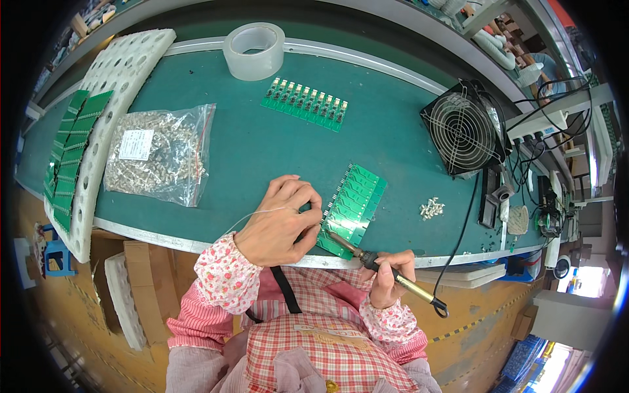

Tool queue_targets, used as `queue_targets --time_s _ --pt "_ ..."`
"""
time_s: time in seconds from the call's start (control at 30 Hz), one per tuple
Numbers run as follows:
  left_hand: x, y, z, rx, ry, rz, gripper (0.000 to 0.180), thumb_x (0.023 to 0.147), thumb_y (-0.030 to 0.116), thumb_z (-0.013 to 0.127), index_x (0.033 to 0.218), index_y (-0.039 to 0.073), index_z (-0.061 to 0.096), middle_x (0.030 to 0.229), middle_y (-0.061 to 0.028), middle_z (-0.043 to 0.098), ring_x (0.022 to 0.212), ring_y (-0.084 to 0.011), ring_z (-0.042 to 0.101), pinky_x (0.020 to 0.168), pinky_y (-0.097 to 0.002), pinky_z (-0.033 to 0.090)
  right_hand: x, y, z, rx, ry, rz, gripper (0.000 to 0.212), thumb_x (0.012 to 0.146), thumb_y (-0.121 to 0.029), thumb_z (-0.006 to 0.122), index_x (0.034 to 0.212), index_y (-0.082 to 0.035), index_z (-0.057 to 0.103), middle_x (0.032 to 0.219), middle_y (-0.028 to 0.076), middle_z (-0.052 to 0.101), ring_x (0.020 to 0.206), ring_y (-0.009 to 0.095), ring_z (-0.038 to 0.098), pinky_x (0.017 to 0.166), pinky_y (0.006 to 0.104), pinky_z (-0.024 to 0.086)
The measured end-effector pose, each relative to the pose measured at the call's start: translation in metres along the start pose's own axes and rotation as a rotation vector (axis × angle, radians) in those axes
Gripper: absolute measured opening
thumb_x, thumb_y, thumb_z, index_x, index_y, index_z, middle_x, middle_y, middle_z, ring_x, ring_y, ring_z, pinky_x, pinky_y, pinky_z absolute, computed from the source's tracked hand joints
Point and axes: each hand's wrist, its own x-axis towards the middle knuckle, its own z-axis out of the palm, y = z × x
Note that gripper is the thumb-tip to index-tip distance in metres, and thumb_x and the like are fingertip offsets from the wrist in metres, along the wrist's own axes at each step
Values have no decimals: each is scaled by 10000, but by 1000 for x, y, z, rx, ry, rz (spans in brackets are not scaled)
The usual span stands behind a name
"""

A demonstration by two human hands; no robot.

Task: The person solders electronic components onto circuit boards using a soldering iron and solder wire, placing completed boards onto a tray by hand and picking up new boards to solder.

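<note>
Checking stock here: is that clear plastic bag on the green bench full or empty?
Mostly full: small pale parts show through the clear plastic bag across most of its width.

Circuit board (354, 204) — glossy, bag (160, 160) — shiny plastic, metal fan guard (462, 128)

Head-worn fisheye view, facing steeply down, fingers (309, 194) close below at mid-frame, workbench (386, 121) spreading beyond

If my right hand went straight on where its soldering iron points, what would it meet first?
From your right hand, the soldering iron would probably meet the green circuit board first, then your left hand; depth at the tip is unclear.
</note>
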Motion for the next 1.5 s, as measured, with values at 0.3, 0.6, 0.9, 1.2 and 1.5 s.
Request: queue_targets --time_s 0.3,0.6,0.9,1.2,1.5 --pt "1 3 -2 26 -42 18 53 705 73 636 721 51 592 934 -57 517 1016 -269 488 1023 -500 303 2 -1 2 -9 -50 -1 145 906 -106 554 897 12 470 651 123 597 509 129 590 469 241 487" --pt "1 1 2 47 -26 34 75 699 77 630 752 45 587 939 -75 517 1016 -282 491 1007 -503 316 2 -5 7 -101 -30 31 195 907 -175 521 877 -10 422 628 94 511 445 147 513 455 263 466" --pt "2 3 1 90 -47 51 81 697 90 628 745 49 579 936 -76 513 1020 -284 490 1000 -503 325 2 0 2 -21 -53 -1 151 904 -107 555 893 18 472 650 124 598 510 129 595 468 239 493" --pt "2 2 -2 45 38 18 93 694 80 619 747 35 557 901 -92 509 963 -284 508 960 -468 363 1 1 -3 -66 -121 -52 111 892 -66 540 903 19 470 645 124 597 511 132 592 478 243 485" --pt "-21 43 -3 268 117 -82 182 651 41 641 751 73 492 876 -67 538 914 -255 541 964 -486 359 -1 -13 -9 -138 -44 -297 148 850 -75 630 967 3 583 682 100 578 541 177 589 499 281 477"
